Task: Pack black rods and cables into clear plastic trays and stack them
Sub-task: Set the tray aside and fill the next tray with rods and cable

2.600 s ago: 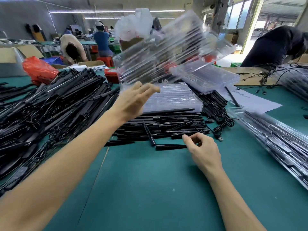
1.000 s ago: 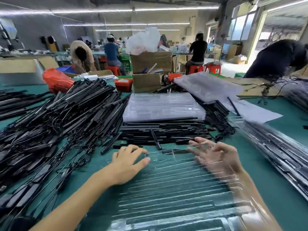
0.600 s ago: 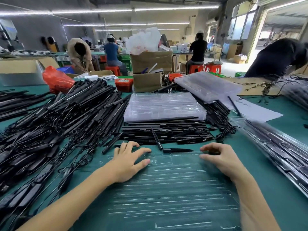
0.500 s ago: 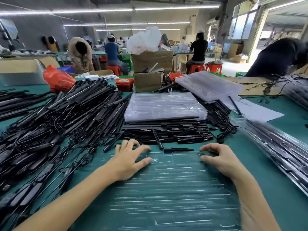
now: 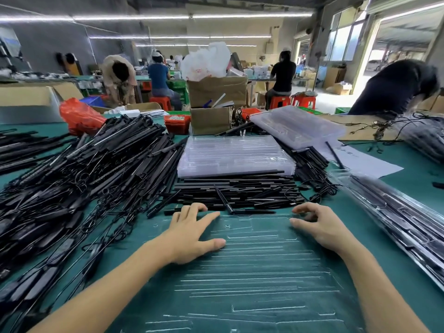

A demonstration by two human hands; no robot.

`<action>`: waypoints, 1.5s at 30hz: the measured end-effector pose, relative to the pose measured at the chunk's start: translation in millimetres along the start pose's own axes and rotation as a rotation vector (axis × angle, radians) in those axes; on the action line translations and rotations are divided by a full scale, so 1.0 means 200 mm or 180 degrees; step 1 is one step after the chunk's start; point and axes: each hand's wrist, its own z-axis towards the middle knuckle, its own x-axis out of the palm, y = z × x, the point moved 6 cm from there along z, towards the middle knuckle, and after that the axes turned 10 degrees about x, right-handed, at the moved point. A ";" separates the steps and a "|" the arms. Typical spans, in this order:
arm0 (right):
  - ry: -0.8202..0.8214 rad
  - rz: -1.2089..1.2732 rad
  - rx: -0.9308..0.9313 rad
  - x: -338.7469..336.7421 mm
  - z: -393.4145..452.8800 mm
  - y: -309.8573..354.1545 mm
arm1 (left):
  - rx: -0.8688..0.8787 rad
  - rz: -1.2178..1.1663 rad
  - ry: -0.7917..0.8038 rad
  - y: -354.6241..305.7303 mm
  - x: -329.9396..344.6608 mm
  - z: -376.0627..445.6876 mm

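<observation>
Empty clear tray flat on the green table, just in front of the rod pile. Left hand spread flat on it, right hand loosely curled at its far edge, gripping nothing. Looks like tray-seating stage; next up, probably grabbing rods to fill slots.

A clear plastic tray lies flat on the green table, with the left hand resting on its left part, fingers spread, and the right hand at its far right corner, fingers loosely bent. Just beyond the tray lies a row of black rods, behind them a stack of clear trays, and to the left a large heap of rods and cables. Filled trays lie along the right side.
</observation>
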 end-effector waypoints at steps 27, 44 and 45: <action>0.0566 -0.0287 -0.0309 0.06 -0.06 0.02 | -0.0925 0.0628 -0.0548 0.38 -0.29 0.38; 0.0850 -0.0658 -0.0142 0.08 -0.06 -0.01 | -0.1060 0.0959 -0.2373 0.27 -0.61 0.20; 0.0851 -0.0652 -0.0147 0.08 -0.06 -0.01 | -0.1017 0.0786 -0.2593 0.26 -0.63 0.16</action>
